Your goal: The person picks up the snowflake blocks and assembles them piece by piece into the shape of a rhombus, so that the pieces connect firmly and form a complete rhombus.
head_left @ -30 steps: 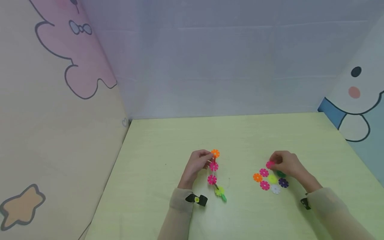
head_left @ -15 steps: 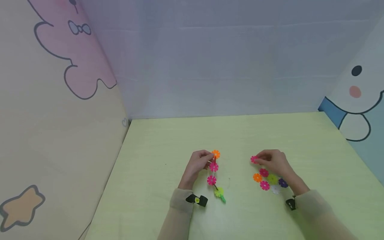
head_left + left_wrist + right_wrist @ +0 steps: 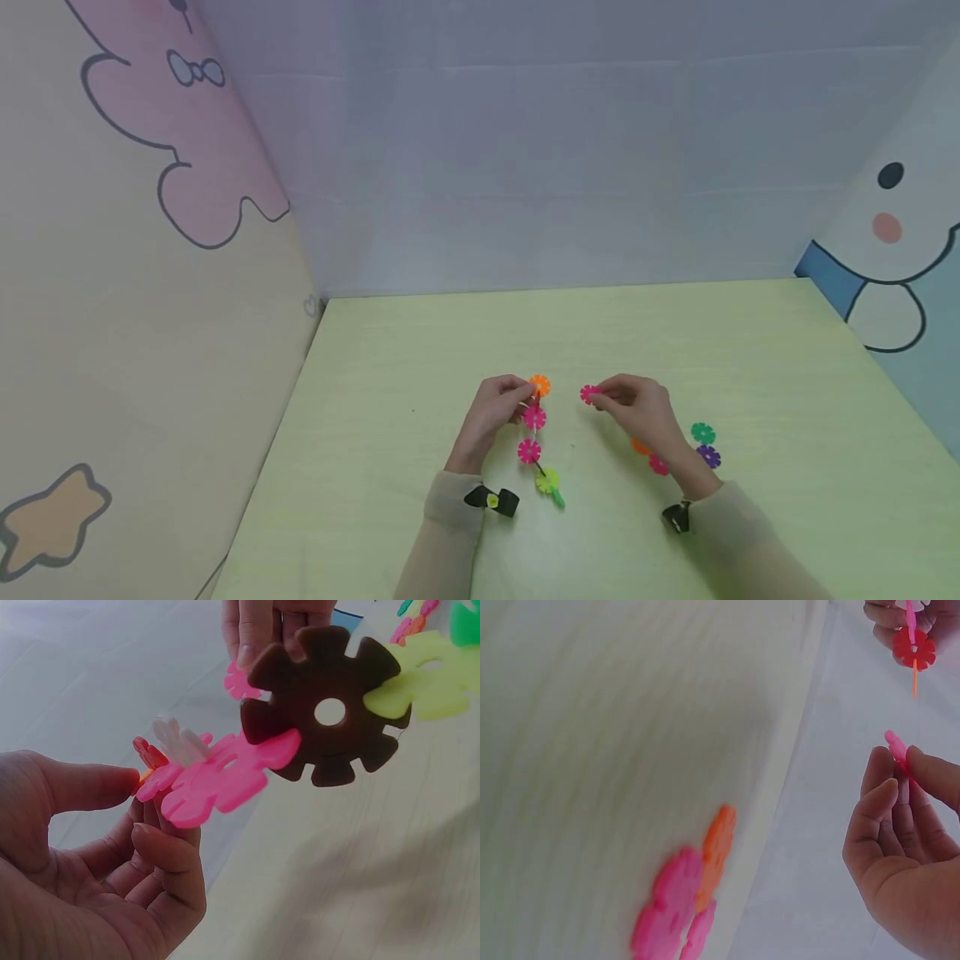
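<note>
My left hand (image 3: 491,412) pinches a chain of interlocking snowflake discs by its orange disc (image 3: 540,386) at the far end. Down from there hang red, pink and white pieces, then a pink disc (image 3: 529,451), a dark brown disc (image 3: 289,690), a yellow one (image 3: 548,481) and a green one (image 3: 558,497). Between thumb and fingertips, my right hand (image 3: 641,412) holds a single pink snowflake disc (image 3: 588,394). That disc is apart from the chain, a short way right of its orange end.
Loose discs lie on the pale green table (image 3: 420,358) at the right: green (image 3: 703,432), purple (image 3: 708,456), orange (image 3: 640,447) and pink (image 3: 659,464). My right forearm hides part of this group. A pale curtain (image 3: 525,167) stands behind the table.
My right hand has carried the pink disc leftward from the loose group to near the chain. The left hand and its chain have stayed almost still.
</note>
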{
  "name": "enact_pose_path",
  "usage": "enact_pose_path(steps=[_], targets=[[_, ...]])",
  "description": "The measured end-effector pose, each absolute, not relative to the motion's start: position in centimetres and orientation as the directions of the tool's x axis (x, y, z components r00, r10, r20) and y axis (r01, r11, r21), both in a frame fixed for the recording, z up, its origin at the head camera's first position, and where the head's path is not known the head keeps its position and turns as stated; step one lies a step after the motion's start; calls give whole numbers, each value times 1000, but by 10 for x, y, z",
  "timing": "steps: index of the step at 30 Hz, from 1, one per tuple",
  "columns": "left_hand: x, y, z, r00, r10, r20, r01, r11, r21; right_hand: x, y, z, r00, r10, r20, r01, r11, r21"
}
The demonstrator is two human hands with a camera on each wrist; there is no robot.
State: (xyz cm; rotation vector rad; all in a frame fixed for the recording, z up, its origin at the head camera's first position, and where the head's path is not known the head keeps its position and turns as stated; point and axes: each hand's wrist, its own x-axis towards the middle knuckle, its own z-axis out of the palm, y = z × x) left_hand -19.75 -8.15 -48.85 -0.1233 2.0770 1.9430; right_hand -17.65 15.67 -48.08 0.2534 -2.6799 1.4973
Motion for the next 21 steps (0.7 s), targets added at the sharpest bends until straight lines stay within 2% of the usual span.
enact_pose_path(steps=[11, 21], targets=[[-197, -79, -486, -950, 137, -279, -269, 86, 959, -177, 131, -486, -991, -114, 72, -113, 416, -902], [-196, -78, -484, -951, 146, -274, -265, 76, 961, -174, 114, -486, -980, -128, 155, -195, 427, -883]])
